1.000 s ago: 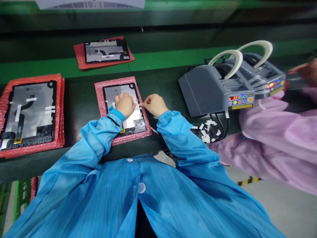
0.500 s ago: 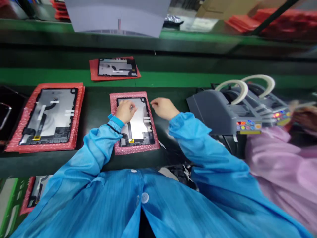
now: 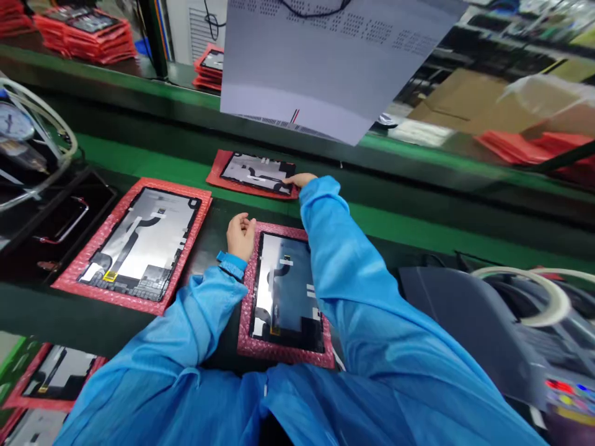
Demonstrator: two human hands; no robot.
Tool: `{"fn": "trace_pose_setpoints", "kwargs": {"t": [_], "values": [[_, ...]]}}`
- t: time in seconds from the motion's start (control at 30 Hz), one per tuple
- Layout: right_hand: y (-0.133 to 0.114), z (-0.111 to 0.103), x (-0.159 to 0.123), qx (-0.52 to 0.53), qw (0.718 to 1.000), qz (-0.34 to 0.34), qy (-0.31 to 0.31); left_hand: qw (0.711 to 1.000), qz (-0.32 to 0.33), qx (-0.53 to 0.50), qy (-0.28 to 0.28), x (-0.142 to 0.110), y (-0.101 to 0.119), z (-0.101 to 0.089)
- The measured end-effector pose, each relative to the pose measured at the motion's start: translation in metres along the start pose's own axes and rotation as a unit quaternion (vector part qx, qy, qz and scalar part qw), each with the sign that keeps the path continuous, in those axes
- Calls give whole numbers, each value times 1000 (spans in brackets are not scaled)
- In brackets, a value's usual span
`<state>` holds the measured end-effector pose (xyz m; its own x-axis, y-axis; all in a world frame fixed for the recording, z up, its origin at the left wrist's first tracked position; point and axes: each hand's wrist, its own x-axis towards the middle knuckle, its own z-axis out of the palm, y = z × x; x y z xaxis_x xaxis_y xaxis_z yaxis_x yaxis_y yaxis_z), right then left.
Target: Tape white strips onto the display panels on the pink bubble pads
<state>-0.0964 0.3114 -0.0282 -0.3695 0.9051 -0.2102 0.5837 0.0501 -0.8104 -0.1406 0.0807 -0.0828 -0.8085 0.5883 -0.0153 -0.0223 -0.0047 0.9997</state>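
Far screen is lying on bubble wrap, right hand reaching over its right end. Near screen is resting on second wrap, just right of left hand, on near side of right hand. Third screen is lying on third wrap, left of left hand; gauge is sitting further left. Tape dispenser is standing well right of both hands.

A dark green tabletop has a brighter green strip along its back. Beyond runs a green-edged shelf, with a dark post left of a pale, slotted panel and brown cardboard to its right.
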Motion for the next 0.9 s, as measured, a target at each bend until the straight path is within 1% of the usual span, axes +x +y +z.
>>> {"fn": "trace_pose_setpoints", "kwargs": {"t": [0.03, 0.1, 0.17, 0.2, 0.23, 0.27, 0.3, 0.33, 0.37, 0.4, 0.43, 0.47, 0.5, 0.53, 0.57, 0.63, 0.67, 0.73, 0.77, 0.8, 0.83, 0.9], "values": [[-2, 3, -9, 47, 999, 14, -25, 999, -33, -37, -2, 1, 3, 0], [-3, 11, -40, 162, 984, 32, -67, 985, -111, -132, -26, 2, 11, 2], [1, 14, -87, 292, 950, 36, -99, 955, -175, -225, -87, 2, 19, 4], [7, 11, -113, 330, 936, 34, -116, 941, -186, -259, -114, 1, 23, 5], [13, 6, -139, 335, 932, 31, -136, 932, -185, -281, -131, -1, 26, 6], [21, -3, -164, 312, 935, 34, -166, 930, -179, -292, -137, -4, 28, 6], [30, -15, -187, 269, 942, 45, -194, 931, -172, -294, -132, -8, 29, 5], [40, -28, -206, 221, 954, 57, -196, 932, -169, -292, -129, -13, 29, 3], [49, -43, -221, 185, 969, 56, -152, 933, -171, -286, -133, -20, 29, -1], [57, -56, -232, 163, 982, 47, -81, 932, -179, -278, -151, -27, 28, -6], [63, -67, -241, 152, 988, 35, -5, 929, -185, -269, -177, -35, 27, -11], [69, -75, -247, 150, 987, 28, 56, 925, -189, -259, -206, -43, 26, -17], [73, -78, -252, 148, 985, 29, 88, 920, -190, -249, -234, -52, 26, -23], [76, -78, -257, 145, 985, 42, 87, 916, -190, -238, -261, -60, 26, -28], [78, -74, -262, 143, 985, 61, 68, 913, -187, -228, -284, -68, 27, -32], [82, -59, -273, 158, 982, 97, 33, 905, -182, -206, -326, -83, 30, -39], [84, -51, -280, 178, 978, 108, 27, 900, -181, -194, -345, -90, 31, -41], [90, -37, -294, 229, 966, 112, 35, 893, -182, -164, -377, -100, 31, -44], [94, -33, -300, 249, 961, 108, 44, 895, -178, -144, -383, -102, 30, -46], [98, -30, -305, 262, 958, 103, 54, 903, -165, -118, -378, -104, 28, -48], [102, -29, -310, 267, 957, 97, 63, 917, -144, -82, -364, -104, 26, -50], [109, -29, -315, 263, 958, 92, 69, 943, -82, 24, -322, -98, 20, -56]]}}
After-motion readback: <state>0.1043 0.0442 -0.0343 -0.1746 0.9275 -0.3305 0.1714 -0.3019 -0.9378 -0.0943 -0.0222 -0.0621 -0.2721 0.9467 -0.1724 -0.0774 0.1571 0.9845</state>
